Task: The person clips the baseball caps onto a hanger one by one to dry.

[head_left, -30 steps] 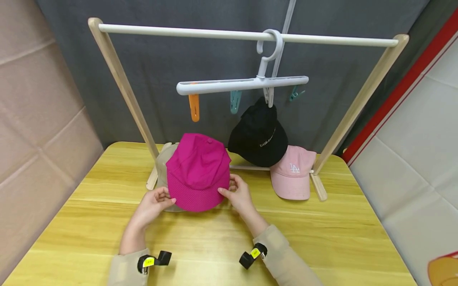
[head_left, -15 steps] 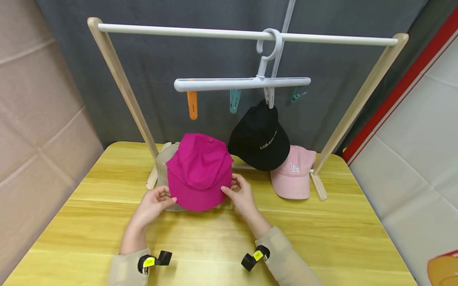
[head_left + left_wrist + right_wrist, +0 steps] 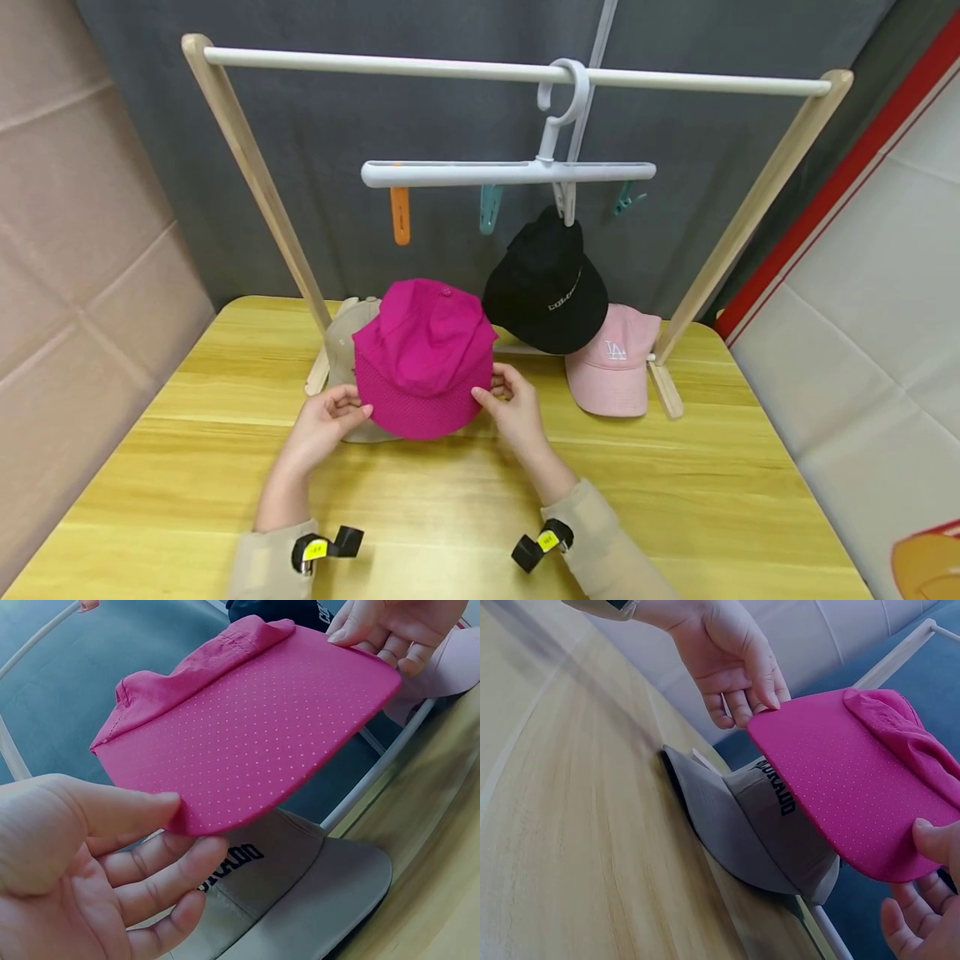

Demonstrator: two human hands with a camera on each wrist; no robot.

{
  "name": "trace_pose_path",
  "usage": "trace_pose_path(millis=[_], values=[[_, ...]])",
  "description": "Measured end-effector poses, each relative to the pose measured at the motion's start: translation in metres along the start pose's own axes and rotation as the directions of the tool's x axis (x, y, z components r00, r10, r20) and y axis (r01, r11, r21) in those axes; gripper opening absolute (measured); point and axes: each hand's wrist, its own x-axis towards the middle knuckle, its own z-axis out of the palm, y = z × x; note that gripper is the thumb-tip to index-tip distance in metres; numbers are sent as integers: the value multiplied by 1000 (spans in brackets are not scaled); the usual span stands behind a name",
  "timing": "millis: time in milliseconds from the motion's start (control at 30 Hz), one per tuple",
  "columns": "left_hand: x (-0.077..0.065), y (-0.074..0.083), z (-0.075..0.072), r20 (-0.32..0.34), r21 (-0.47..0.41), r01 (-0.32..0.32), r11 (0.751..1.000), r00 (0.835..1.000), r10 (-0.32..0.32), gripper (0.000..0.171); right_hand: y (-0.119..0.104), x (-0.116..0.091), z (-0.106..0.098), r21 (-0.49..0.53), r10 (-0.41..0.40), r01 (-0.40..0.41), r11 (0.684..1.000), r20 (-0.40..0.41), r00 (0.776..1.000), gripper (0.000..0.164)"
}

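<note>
Both hands hold a magenta cap [image 3: 427, 358] up by its dotted brim, above the table. My left hand [image 3: 322, 425] pinches the brim's left edge between thumb and fingers. At the opposite edge my right hand [image 3: 517, 412] pinches it the same way. Under and behind it, a beige cap [image 3: 757, 817] with dark lettering rests on the table, partly hidden in the head view. A black cap [image 3: 547, 292] hangs from a white clip [image 3: 567, 204] on the hanger [image 3: 450, 173]. One orange clip [image 3: 401, 217] and two teal clips [image 3: 490, 208] on that hanger hold nothing.
A wooden rack [image 3: 258, 183] with a white top rod [image 3: 375, 64] carries the hanger over the back of the wooden table [image 3: 450, 517]. At the right, a pink cap [image 3: 611, 362] lies by the rack's foot. Grey cloth [image 3: 322, 125] covers the back.
The magenta cap, held by both hands, has shifted slightly to the right. The hanger has swung a little, its left end rising, and the black cap sways with it.
</note>
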Motion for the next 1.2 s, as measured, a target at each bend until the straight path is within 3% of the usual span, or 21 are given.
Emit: trace_pose_path(millis=[500,1200], values=[[1,3,3,-40,-6,-46,999,998,45,23,-9,-5,-5,94,-8,8,996,0,1000,29],[4,6,11,-54,-35,-107,994,993,105,22,-15,-7,-15,127,-41,43,991,-16,999,28]])
